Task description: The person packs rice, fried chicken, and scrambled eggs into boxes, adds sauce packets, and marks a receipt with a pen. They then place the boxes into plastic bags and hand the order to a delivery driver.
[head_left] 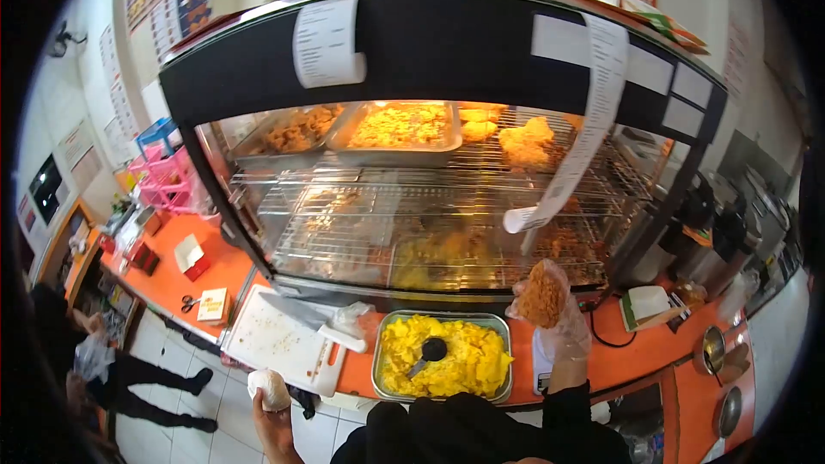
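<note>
My right hand (567,335), in a clear plastic glove, grips a piece of fried chicken (543,294) in front of the warming cabinet. My left hand (273,425), bare, is closed round a white rounded bundle (271,388) that looks like paper-wrapped rice; its contents are hidden. Between the hands, a metal tray (375,368) holds yellow scrambled-egg-like food (468,352), with a black scoop (434,349) lying on top. Left of it is a white cutting board (266,335) with crumbs and a large white-handled knife (344,337).
The heated display cabinet (430,21) has wire shelves, food trays (395,157) and hanging receipts (593,94). Small boxes (214,306) and scissors (190,302) lie on the orange counter (176,245). Another person (129,378) stands at left holding a plastic bag. Bowls (710,350) sit at right.
</note>
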`<state>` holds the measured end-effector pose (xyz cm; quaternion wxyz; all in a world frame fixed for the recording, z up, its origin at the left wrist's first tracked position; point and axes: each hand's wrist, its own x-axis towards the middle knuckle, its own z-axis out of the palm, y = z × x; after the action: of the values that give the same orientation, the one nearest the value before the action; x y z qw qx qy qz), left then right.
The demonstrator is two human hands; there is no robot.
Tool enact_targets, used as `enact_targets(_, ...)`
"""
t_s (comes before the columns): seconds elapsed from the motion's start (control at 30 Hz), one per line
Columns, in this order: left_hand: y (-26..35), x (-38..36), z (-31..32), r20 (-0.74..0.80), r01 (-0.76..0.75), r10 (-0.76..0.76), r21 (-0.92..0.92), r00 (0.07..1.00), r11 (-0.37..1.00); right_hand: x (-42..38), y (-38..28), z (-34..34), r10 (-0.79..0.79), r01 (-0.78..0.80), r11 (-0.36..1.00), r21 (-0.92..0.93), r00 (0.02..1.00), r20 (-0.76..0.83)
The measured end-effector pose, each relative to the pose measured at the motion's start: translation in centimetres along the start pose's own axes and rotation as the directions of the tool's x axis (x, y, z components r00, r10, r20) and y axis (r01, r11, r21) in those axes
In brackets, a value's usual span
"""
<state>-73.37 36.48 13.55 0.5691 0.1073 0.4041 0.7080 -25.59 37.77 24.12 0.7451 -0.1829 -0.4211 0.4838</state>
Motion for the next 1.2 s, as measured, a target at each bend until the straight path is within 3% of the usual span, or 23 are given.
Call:
enact_targets(0.07,0.0,0.0,-1.7,-0.035,-0.023,0.023,0.014,0.999,1.000,0.0,1.0,2.1,0.207,-0.206,0.978,0.026,0.963,-0.174)
enact_targets(0.1,0.2,0.2,-2.7,-0.040,-0.007,0.007,-0.005,0.999,1.000,-0.2,2.0,3.4,0.137,-0.143,0.987,-0.070,0.987,-0.082)
enact_targets(0.13,0.4,0.2,-3.5,-0.107,0.023,-0.024,-0.004,0.994,1.000,-0.2,3.1,3.6,0.195,-0.197,0.979,-0.061,0.980,-0.041)
enact_targets(0.17,0.5,0.6,-4.2,-0.045,-0.035,0.037,0.039,0.998,0.999,0.0,4.1,3.5,0.275,-0.277,0.960,-0.038,0.960,-0.058)
enact_targets(0.23,1.1,1.2,-4.9,-0.031,-0.136,0.141,0.124,0.990,0.983,1.3,6.0,4.6,0.481,-0.482,0.875,0.047,0.876,0.022)
enact_targets(0.27,1.9,1.5,-4.4,-0.118,-0.151,0.173,0.172,0.978,0.973,2.0,6.3,5.9,0.579,-0.588,0.803,0.100,0.809,0.105)
enact_targets(0.37,5.4,3.6,-4.1,-0.153,-0.170,0.217,0.271,0.964,0.947,2.6,9.1,7.9,0.714,-0.725,0.673,0.145,0.688,0.127)
enact_targets(0.43,8.7,5.6,-3.2,-0.117,-0.245,0.307,0.371,0.945,0.896,2.1,11.6,11.4,0.423,-0.453,0.874,-0.177,0.887,-0.184)
enact_targets(0.47,10.3,7.4,-3.4,-0.103,-0.277,0.347,0.414,0.932,0.867,2.2,12.8,12.2,0.427,-0.455,0.874,-0.169,0.887,-0.176)
enact_targets(0.57,15.5,14.4,-4.2,-0.032,-0.347,0.412,0.483,0.911,0.804,3.3,16.1,13.9,0.510,-0.473,0.808,-0.350,0.860,0.013)
enact_targets(0.6,17.2,17.0,-4.5,-0.003,-0.377,0.441,0.513,0.897,0.771,3.3,17.4,15.1,0.509,-0.476,0.807,-0.348,0.860,0.004)
enact_targets(0.67,21.0,22.4,-4.6,0.065,-0.429,0.477,0.553,0.877,0.714,3.8,20.8,17.7,0.364,-0.244,0.885,-0.395,0.894,0.263)
enact_targets(0.7,22.4,26.4,-5.3,0.038,-0.414,0.491,0.597,0.870,0.687,3.9,22.2,18.4,0.473,-0.414,0.857,-0.306,0.868,0.150)
enact_targets(0.73,23.8,29.5,-5.1,0.050,-0.445,0.539,0.629,0.841,0.637,4.1,23.1,20.2,0.471,-0.413,0.855,-0.315,0.872,0.134)
enact_targets(0.77,25.1,33.6,-5.8,0.108,-0.448,0.486,0.594,0.867,0.668,4.3,24.2,22.6,0.510,-0.454,0.836,-0.309,0.851,0.128)
enact_targets(0.8,26.7,35.1,-4.5,0.076,-0.402,0.487,0.681,0.870,0.612,4.4,25.3,24.6,0.542,-0.490,0.819,-0.298,0.832,0.121)
enact_targets(0.87,28.0,44.8,-6.8,0.242,-0.505,0.552,0.769,0.798,0.392,3.8,27.5,26.8,0.476,-0.452,0.855,-0.254,0.879,0.037)
enact_targets(0.9,28.9,47.9,-6.5,0.274,-0.520,0.537,0.762,0.798,0.385,3.5,27.9,28.4,0.497,-0.481,0.840,-0.253,0.867,0.003)
enact_targets(0.97,29.8,52.4,-5.4,0.288,-0.324,0.464,0.946,0.838,-0.002,2.7,28.6,30.2,0.501,-0.506,0.820,-0.268,0.861,-0.091)
enact_targets(1.0,30.2,53.6,-4.1,0.306,-0.339,0.447,0.941,0.841,-0.008,2.2,28.8,30.5,0.489,-0.501,0.824,-0.266,0.865,-0.113)
enact_targets(1.07,29.9,54.9,-1.5,0.240,-0.194,0.338,0.967,0.910,-0.164,1.3,28.4,31.2,0.497,-0.548,0.758,-0.352,0.836,-0.231)
enact_targets(1.2,27.6,59.9,-0.8,0.319,-0.312,0.170,0.948,0.933,-0.069,0.4,28.2,31.3,0.418,-0.522,0.730,-0.442,0.852,-0.316)
